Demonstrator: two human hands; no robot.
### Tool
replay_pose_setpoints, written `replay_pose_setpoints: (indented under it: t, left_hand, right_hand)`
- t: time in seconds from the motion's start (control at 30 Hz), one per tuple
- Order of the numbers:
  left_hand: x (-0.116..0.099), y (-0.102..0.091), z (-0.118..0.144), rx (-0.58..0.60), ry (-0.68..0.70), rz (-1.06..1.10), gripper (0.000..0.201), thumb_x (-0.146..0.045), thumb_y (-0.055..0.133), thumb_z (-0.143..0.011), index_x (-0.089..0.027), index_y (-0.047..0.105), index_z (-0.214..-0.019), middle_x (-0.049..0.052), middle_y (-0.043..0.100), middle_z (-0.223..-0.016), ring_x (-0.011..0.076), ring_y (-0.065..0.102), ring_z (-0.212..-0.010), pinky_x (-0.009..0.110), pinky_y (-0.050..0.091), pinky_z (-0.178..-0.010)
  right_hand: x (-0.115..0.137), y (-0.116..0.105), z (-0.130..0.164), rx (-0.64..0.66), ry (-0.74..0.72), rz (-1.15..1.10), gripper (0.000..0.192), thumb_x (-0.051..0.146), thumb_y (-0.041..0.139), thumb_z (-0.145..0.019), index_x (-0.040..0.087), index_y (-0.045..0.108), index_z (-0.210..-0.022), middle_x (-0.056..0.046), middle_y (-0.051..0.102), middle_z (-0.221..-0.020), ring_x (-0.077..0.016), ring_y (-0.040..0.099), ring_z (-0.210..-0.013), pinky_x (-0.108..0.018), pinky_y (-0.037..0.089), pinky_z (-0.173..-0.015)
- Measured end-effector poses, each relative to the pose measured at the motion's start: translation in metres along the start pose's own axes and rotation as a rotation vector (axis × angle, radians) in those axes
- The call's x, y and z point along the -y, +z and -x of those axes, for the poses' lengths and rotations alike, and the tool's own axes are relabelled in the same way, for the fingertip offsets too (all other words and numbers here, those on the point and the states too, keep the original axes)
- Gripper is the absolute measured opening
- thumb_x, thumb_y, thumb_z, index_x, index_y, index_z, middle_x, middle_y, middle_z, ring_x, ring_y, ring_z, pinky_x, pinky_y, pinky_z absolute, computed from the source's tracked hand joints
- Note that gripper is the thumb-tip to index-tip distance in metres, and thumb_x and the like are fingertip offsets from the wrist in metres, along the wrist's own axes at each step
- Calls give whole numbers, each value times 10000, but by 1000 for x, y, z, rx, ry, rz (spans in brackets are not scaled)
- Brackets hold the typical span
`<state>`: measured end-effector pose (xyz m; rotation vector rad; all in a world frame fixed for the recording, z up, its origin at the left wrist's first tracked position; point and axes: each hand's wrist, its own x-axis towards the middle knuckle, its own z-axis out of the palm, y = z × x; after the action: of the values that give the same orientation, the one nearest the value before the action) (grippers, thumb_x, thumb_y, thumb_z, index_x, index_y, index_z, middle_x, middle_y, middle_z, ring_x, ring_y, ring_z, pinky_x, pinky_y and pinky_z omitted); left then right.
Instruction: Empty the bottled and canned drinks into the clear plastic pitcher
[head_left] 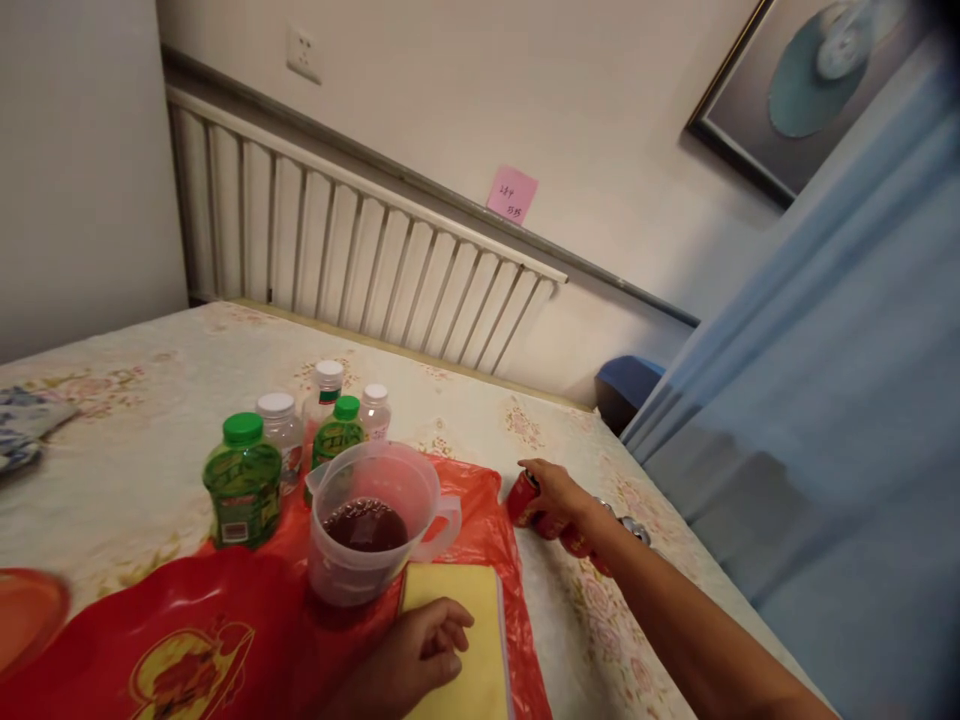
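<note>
My right hand (556, 490) reaches out on the right and is closed round the top of a red drink can (520, 498). More red cans (576, 541) stand in a row beside it, partly hidden by my forearm. My left hand (429, 645) hovers over or rests on a folded yellow cloth (457, 590); its fingers are loosely curled, the thumb is apart, and nothing is in it. Just beyond it stands a clear plastic measuring jug (352, 575) with dark brown, bubbly liquid inside. Its handle points right.
Behind the jug are green-capped bottles (244, 485) and white-capped clear bottles (280, 430). A red tray (255, 590) lies at the front left, an orange dish (26, 615) beside it. Red plastic sheet (472, 510) covers part of the flowered tablecloth (465, 420). A blue curtain (825, 380) hangs right.
</note>
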<state>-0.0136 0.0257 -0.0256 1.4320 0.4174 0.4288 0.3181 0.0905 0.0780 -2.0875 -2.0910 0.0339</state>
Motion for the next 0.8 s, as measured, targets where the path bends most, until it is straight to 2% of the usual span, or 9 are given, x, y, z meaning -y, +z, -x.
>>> replay_pose_setpoints:
  t: [0.07,0.17,0.3,0.4,0.57,0.67,0.8]
  left_hand:
    - [-3,0,1,0,-13,3,385,-247,589,-733,-185,581,-1113,33,587,-976,164,538,-857,300,431,-771]
    - [-4,0,3,0,-11,-7,388,-238,580,-736,-189,586,-1121,32,591,-985,168,541,-881,303,437,-791]
    - [-3,0,3,8,-7,-19,399,-241,579,-726,-190,582,-1122,28,593,-986,164,544,-869,304,442,-788]
    - [-3,1,2,9,-6,-17,407,-249,583,-716,-185,580,-1118,30,592,-984,167,543,-865,314,444,-790]
    - [-6,2,2,11,-3,-28,408,-291,595,-726,-176,570,-1117,41,588,-983,176,542,-878,329,439,-810]
    - [-5,2,1,12,3,-33,419,-324,604,-722,-174,565,-1111,43,584,-973,176,537,-866,322,435,-792]
    - [-2,1,0,17,3,-40,440,-356,603,-729,-167,563,-1124,55,580,-988,183,537,-878,327,432,-799]
  right_hand:
    - [2,1,-1,9,-3,10,673,198,843,-484,193,700,-1142,-107,696,-1147,-289,660,-1006,-335,512,-908]
    - [7,-11,12,-25,-6,20,614,195,798,-549,229,684,-1151,-84,675,-1149,-272,632,-1013,-344,497,-907]
    - [18,-33,49,-65,-28,9,615,142,734,-610,238,642,-1210,-69,650,-1153,-246,607,-1032,-340,482,-909]
    - [30,-36,85,-69,-55,-31,587,122,730,-613,231,650,-1184,-65,655,-1097,-234,621,-980,-349,493,-879]
    - [41,-14,135,-55,28,-139,612,74,687,-599,198,644,-1197,-105,645,-1159,-277,608,-1065,-424,480,-949]
    - [40,5,153,-214,153,-267,688,106,684,-607,199,586,-1282,-108,643,-1216,-302,585,-1150,-485,438,-1022]
    - [37,32,166,-466,321,-588,763,223,741,-606,193,514,-1334,-108,635,-1272,-312,592,-1190,-485,455,-1032]
